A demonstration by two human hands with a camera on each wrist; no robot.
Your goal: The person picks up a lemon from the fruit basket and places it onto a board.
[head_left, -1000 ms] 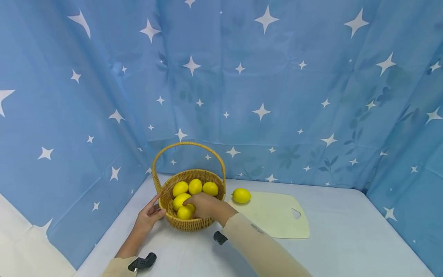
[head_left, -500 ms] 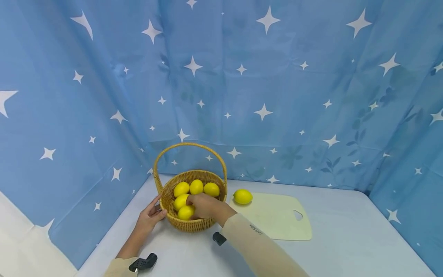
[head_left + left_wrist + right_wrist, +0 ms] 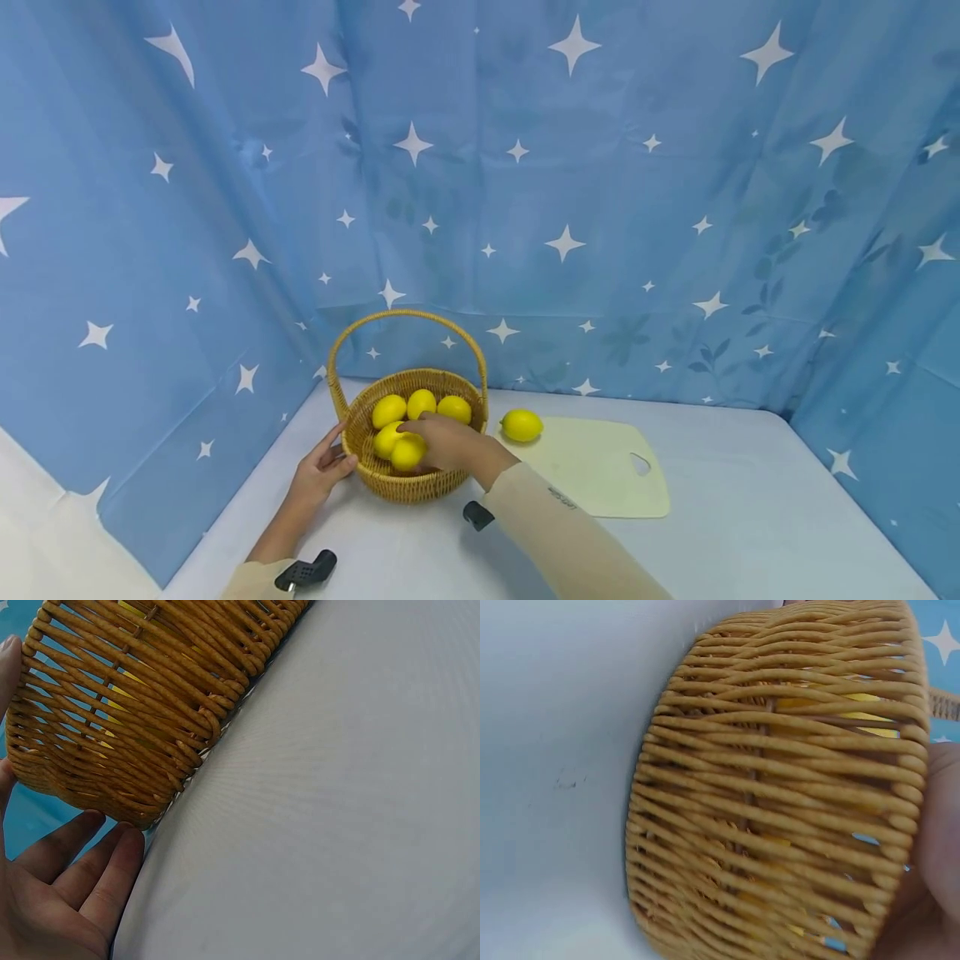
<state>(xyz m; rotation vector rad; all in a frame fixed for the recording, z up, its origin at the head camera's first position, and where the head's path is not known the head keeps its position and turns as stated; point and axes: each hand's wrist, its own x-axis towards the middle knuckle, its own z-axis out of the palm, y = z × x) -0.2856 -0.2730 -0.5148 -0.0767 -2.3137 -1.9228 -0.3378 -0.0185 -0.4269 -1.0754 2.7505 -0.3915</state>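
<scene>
A woven basket point(image 3: 408, 492) with a tall arched handle holds several yellow lemons point(image 3: 389, 411). My left hand point(image 3: 311, 482) is at the basket's left side, its thumb at the rim and its fingers extended along the outer wall, as the left wrist view shows. Reaching over the near right rim, my right hand point(image 3: 450, 443) is inside the basket. It holds the front lemon point(image 3: 408, 453), with the fingers over its far right side and the thumb mostly hidden. In the right wrist view the woven wall point(image 3: 780, 787) covers most of that hand.
A pale cutting board point(image 3: 600, 467) with a handle hole lies right of the basket on the white table point(image 3: 750, 500). One lemon point(image 3: 522, 425) sits at its back left corner. A blue star-patterned curtain point(image 3: 600, 250) hangs behind the table.
The front lemon has shifted slightly right and back within the basket under my right hand, whose fingers have moved a little. My left hand has stayed at the basket's side.
</scene>
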